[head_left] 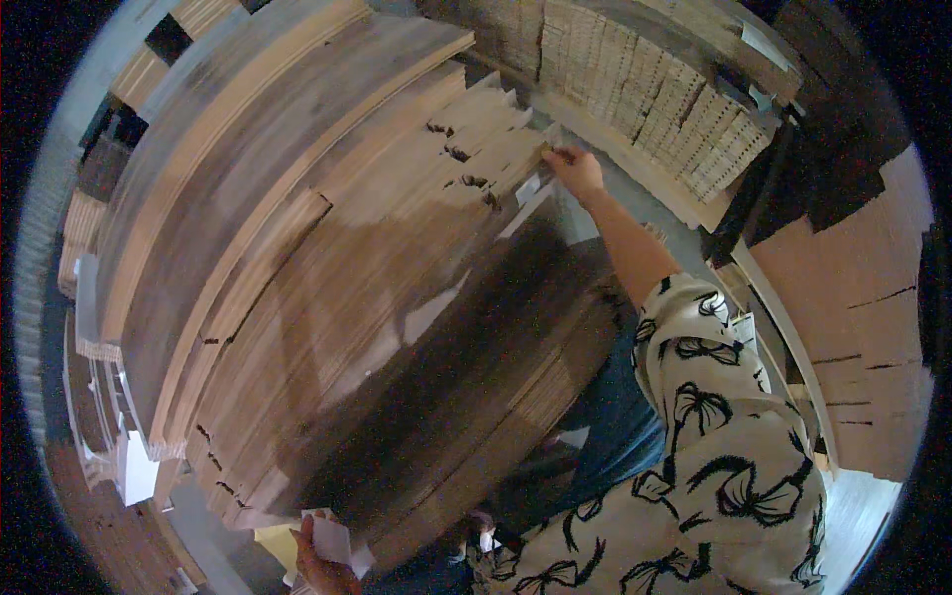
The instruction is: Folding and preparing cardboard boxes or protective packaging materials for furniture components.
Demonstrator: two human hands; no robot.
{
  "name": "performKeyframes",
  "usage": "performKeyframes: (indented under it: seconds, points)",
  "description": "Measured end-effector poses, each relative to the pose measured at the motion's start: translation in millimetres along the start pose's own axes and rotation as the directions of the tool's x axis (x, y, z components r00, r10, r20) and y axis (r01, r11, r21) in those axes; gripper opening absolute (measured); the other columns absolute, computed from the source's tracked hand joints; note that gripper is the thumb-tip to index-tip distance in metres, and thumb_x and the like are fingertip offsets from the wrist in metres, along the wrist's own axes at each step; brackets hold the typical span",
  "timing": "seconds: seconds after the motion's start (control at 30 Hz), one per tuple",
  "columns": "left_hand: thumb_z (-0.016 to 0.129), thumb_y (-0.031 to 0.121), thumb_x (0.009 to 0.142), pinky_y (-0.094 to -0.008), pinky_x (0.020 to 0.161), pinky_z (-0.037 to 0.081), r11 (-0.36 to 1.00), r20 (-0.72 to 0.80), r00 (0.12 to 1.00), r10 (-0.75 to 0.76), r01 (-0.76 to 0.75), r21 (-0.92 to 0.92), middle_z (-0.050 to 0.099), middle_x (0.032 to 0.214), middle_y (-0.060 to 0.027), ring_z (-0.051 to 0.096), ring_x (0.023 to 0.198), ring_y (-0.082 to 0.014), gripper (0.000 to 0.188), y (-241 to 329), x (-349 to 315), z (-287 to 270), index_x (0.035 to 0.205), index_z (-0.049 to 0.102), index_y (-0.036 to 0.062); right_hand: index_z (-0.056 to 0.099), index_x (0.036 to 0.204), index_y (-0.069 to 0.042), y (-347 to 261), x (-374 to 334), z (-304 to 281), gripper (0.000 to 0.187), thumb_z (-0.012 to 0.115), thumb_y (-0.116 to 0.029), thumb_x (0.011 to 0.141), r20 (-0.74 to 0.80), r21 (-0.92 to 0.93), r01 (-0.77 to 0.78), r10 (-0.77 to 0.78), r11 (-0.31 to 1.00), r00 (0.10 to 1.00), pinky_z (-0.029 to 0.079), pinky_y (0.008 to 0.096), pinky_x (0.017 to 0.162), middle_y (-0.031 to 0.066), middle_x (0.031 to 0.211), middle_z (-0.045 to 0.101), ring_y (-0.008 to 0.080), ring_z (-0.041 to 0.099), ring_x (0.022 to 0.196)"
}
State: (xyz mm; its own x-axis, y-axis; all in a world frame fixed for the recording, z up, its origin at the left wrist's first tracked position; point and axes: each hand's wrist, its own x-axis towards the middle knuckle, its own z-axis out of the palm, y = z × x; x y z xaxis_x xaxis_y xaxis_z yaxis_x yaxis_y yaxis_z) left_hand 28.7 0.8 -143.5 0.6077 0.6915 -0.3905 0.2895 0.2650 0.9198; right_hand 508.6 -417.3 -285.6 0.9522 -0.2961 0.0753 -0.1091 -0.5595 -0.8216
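A broad stack of flattened brown cardboard (397, 268) lies before me, its layered edges fanned and cut with dark slots. At the far right end of the stack, my right hand (577, 171) pinches the edge of a cardboard sheet, arm stretched out. Near the lower edge of the view, my left hand (325, 565) is closed around small white paper pieces (330, 542). A yellow paper (280, 545) shows beside that hand. One white scrap (433, 312) sits on the middle of the stack, partly in my shadow.
Beyond the stack stand bundled cardboard pieces (645, 94) in a row. More flat brown sheets (843, 337) are piled at the right, behind a pale rail (788, 342). On the left, larger cardboard piles (223, 169) rise, and a white sheet (137, 468) hangs nearby.
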Motion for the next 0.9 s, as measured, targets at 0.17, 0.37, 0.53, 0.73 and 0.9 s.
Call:
performKeyframes:
  seconds: [0.17,0.37,0.53,0.73,0.9]
  points:
    - [0.039,0.032,0.093,-0.0406,0.086,0.044,0.982,-0.181,0.978,0.102,-0.070,0.178,0.055,0.108,-0.0184,0.054,0.099,-0.0301,0.044,15,-24,19,0.111,0.053,-0.0058,0.062,0.098,-0.008,-1,5,1,0.034,0.068,-0.031,0.074,0.110,0.215,-0.097,0.075,0.972,0.991,0.046,0.0315,0.069,0.0041,0.083,0.063,0.0175,0.059,0.079]
    - [0.039,0.023,0.092,-0.0423,0.089,0.044,0.968,-0.309,0.943,0.125,-0.048,0.246,0.052,0.115,-0.0197,0.053,0.103,-0.0309,0.036,50,-54,29,0.115,0.053,-0.0005,0.058,0.105,-0.013,-3,7,1,0.033,0.067,-0.024,0.074,0.215,0.368,-0.320,0.254,0.873,0.943,0.042,0.0350,0.059,0.0019,0.083,0.062,0.0136,0.055,0.073]
    - [0.037,0.016,0.092,-0.0435,0.083,0.048,0.761,-0.190,0.872,0.450,-0.264,0.592,0.055,0.112,-0.0200,0.055,0.099,-0.0319,0.032,60,-79,10,0.116,0.053,0.0013,0.059,0.103,-0.007,26,41,20,0.030,0.060,-0.022,0.077,0.124,-0.106,-0.250,0.262,0.962,0.957,0.044,0.0377,0.066,0.0045,0.087,0.062,0.0181,0.056,0.085]
    - [0.038,0.022,0.093,-0.0365,0.079,0.048,0.558,-0.235,0.759,0.607,-0.197,0.806,0.058,0.112,-0.0125,0.060,0.090,-0.0250,0.033,65,-92,-36,0.113,0.057,0.0044,0.060,0.101,-0.005,52,69,51,0.033,0.060,-0.020,0.072,0.212,-0.331,-0.053,0.129,0.942,0.969,0.043,0.0383,0.079,0.0163,0.098,0.058,0.0283,0.054,0.091]
    - [0.049,0.031,0.088,-0.0410,0.089,0.043,0.836,-0.465,0.719,0.517,-0.542,0.092,0.046,0.123,-0.0168,0.052,0.104,-0.0306,0.049,59,-95,-98,0.124,0.043,-0.0020,0.057,0.104,-0.005,11,1,21,0.035,0.061,-0.017,0.071,0.433,-0.289,0.462,-0.316,0.838,0.844,0.042,0.0385,0.081,0.0161,0.098,0.058,0.0293,0.054,0.093]
